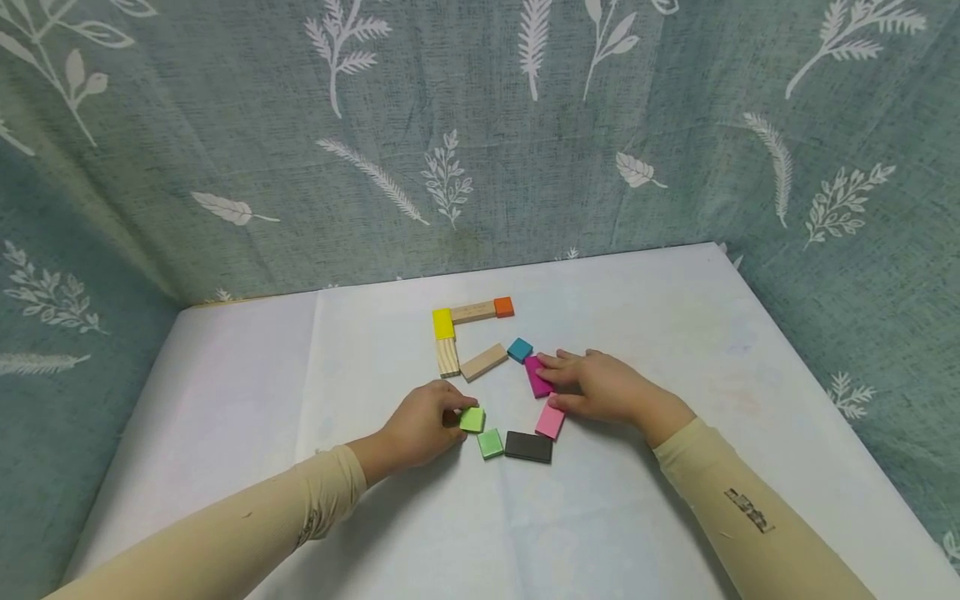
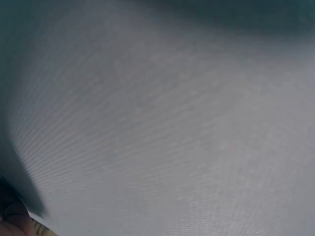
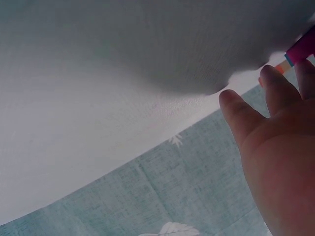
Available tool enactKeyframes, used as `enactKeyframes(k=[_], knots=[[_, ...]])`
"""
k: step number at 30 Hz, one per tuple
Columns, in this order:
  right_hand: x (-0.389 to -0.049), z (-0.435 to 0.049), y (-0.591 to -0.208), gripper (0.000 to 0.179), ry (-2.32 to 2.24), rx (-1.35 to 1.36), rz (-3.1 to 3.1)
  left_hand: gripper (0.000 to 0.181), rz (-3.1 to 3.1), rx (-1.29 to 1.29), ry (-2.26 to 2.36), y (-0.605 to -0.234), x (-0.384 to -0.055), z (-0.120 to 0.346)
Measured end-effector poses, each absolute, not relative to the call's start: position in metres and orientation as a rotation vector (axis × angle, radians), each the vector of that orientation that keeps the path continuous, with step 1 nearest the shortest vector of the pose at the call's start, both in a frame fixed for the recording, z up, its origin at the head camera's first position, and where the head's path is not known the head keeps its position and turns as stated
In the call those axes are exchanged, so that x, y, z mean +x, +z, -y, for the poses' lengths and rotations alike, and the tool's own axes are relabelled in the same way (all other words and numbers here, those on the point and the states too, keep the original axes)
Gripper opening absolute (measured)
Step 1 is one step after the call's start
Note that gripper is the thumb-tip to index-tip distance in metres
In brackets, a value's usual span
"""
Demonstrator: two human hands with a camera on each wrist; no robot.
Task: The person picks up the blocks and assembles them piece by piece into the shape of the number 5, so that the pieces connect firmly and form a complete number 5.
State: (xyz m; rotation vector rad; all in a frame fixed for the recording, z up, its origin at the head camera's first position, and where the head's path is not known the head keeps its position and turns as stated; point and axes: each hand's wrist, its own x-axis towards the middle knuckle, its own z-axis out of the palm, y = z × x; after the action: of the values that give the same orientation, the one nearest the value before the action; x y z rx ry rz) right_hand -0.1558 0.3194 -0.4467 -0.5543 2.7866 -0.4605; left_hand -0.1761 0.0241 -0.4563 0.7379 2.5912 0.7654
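In the head view my left hand (image 1: 422, 423) pinches a small lime-green block (image 1: 472, 419) between thumb and forefinger, at the left of a ring of blocks. A second green block (image 1: 491, 444) lies just below it, beside a black block (image 1: 528, 447). My right hand (image 1: 603, 386) spreads its fingers over the ring's right side. One finger rests on a magenta block (image 1: 537, 377), while the thumb touches the top of a pink block (image 1: 551, 421). In the right wrist view the fingers (image 3: 280, 93) are stretched out, with the magenta block (image 3: 302, 49) at the edge.
Behind the ring, a blue block (image 1: 520, 349) and a plain wooden block (image 1: 484, 362) lie at an angle. A striped wooden block (image 1: 447, 357), a yellow block (image 1: 443, 323), another wooden block (image 1: 474, 312) and an orange block (image 1: 504, 307) form a corner on the white table (image 1: 375, 333).
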Motion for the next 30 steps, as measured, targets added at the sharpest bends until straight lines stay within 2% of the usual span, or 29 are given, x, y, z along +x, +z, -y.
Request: enactKeyframes(k=[4, 10, 20, 23, 30], knots=[[-0.156, -0.319, -0.447, 0.057, -0.452, -0.555, -2.790, 0.045, -2.574, 0.752, 0.757, -0.454, -0.177, -0.024], [-0.157, -0.318, -0.448, 0.057, -0.453, -0.548, -2.787, 0.060, -2.569, 0.735, 0.776, -0.449, -0.184, -0.016], [-0.157, -0.316, -0.448, 0.057, -0.443, -0.558, -2.786, 0.051, -2.843, 0.659, 1.013, -0.423, -0.208, 0.034], [-0.157, -0.315, -0.447, 0.057, -0.421, -0.565, -2.793, 0.050, -2.864, 0.664, 1.029, -0.421, -0.198, 0.050], [-0.165, -0.317, -0.442, 0.058, -0.289, -0.568, -2.832, 0.058, -2.907, 0.718, 0.993, -0.433, -0.147, 0.076]])
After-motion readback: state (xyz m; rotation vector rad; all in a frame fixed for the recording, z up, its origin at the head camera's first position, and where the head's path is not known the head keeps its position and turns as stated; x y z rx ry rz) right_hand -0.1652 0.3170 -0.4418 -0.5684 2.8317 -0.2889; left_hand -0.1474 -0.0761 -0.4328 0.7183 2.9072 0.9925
